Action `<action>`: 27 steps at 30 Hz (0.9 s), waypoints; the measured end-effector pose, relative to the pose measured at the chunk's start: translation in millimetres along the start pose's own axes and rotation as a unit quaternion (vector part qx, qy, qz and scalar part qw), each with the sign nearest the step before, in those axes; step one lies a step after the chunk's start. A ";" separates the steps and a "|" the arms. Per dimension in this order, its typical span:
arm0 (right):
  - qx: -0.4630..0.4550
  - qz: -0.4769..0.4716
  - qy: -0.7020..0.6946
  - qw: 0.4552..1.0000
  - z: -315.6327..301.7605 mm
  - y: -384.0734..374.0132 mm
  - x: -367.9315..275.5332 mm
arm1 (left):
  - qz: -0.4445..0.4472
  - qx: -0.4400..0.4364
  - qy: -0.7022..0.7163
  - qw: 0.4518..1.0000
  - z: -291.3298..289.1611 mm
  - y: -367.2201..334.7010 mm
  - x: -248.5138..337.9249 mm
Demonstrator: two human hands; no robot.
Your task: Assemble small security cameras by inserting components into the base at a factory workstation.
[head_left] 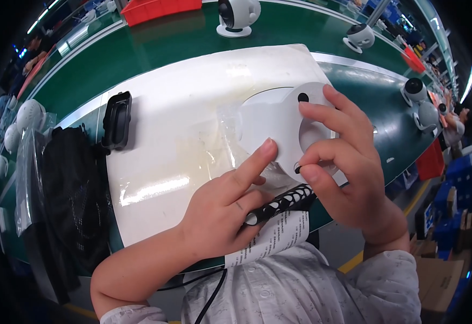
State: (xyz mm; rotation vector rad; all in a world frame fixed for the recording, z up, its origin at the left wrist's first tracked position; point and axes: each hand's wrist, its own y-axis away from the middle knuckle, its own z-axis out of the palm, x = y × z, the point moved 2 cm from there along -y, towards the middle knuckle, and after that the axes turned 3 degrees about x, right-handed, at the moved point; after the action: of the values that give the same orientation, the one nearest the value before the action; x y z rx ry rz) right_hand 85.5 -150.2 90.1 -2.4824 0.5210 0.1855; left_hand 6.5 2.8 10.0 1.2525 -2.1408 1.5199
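A white camera (268, 116) with a rounded body and a disc-shaped base lies on its side on a white board. A round black pad (303, 98) sits at the base's upper edge. My right hand (355, 156) pinches a small black pad (297, 168) against the base's lower edge, its other fingers curled over the base. In my left hand (214, 216) is a rolled black sheet (284, 204) with white oval spots, while the index finger reaches out to the camera body. Printed white backing paper (274, 237) hangs below the roll.
The white board (166, 119) lies on a green bench, with a black open tray (118, 120) on its left. Beyond it are a black bag (74, 189), clear plastic and white cameras (29, 116). More cameras (238, 16) and a red bin (160, 9) stand at the back.
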 end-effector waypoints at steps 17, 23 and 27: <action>-0.072 -0.061 0.014 0.995 -3.6 28.0 -16.9 | 0.068 -0.011 -0.008 0.998 -2.9 2.9 6.4; 0.019 -0.139 -0.029 0.990 2.5 43.4 -10.9 | 0.034 -0.006 0.024 0.999 -1.9 1.8 5.6; 0.124 0.021 0.012 0.992 -11.0 32.2 12.8 | 0.035 -0.021 -0.014 0.999 -2.9 0.2 5.5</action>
State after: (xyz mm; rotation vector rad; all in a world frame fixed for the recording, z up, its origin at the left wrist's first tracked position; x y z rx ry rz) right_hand 84.3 -184.9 79.2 -2.2349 0.5696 0.1011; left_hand 2.2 2.5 14.4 1.2036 -2.2434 1.4856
